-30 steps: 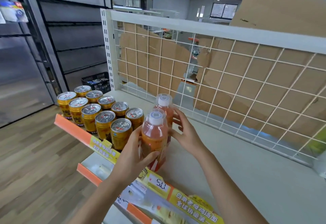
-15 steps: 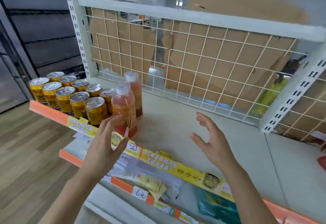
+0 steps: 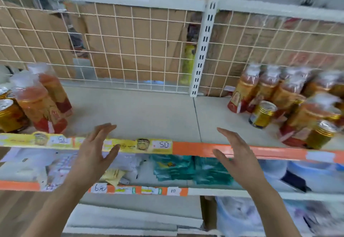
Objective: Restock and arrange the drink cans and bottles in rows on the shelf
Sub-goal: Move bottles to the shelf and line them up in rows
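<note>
left hand [image 3: 93, 154] grip apart | right hand [image 3: 239, 154] grip apart (fingers straight) | shelf [image 3: 149, 110] ahead

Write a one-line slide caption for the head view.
Left hand and right hand hover open before the shelf; two bottles stand left, unsorted bottles and cans right.

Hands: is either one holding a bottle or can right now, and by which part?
Nothing is held. The left hand and right hand are both open and empty in front of the shelf, clear of the bottles.
</note>
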`<state>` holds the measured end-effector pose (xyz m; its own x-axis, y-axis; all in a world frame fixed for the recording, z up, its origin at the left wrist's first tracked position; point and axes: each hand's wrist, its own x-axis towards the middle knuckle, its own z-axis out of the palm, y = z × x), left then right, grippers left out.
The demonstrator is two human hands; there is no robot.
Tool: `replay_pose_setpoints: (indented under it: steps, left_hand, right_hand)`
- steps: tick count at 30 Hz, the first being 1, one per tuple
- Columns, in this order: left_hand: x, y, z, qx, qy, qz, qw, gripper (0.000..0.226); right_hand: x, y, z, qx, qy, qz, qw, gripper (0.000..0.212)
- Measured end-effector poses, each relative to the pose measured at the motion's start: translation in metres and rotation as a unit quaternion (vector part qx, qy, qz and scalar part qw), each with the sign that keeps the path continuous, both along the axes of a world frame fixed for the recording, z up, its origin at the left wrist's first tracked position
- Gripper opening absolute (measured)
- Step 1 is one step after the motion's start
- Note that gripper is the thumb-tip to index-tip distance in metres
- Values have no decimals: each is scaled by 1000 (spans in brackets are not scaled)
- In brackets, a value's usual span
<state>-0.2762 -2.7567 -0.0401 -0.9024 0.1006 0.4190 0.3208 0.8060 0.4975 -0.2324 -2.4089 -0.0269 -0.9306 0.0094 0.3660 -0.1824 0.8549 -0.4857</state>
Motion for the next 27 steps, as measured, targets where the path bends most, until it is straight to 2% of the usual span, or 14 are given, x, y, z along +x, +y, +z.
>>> replay_pose_setpoints:
  steps: [11,19,27]
  left_hand:
    - [-52,109,0,-10,-35,-152,988,44]
    - [-130,181,26,8,-5,-244,970,44]
    - [-189,259,41,-78,43,-325,942,43]
  right_hand:
    - [61,95,-3,23,-40,-188,981,53]
    - [58,146,22,31,-16,-294,955,51]
    - [47,178,31,23,-3,-359,933,50]
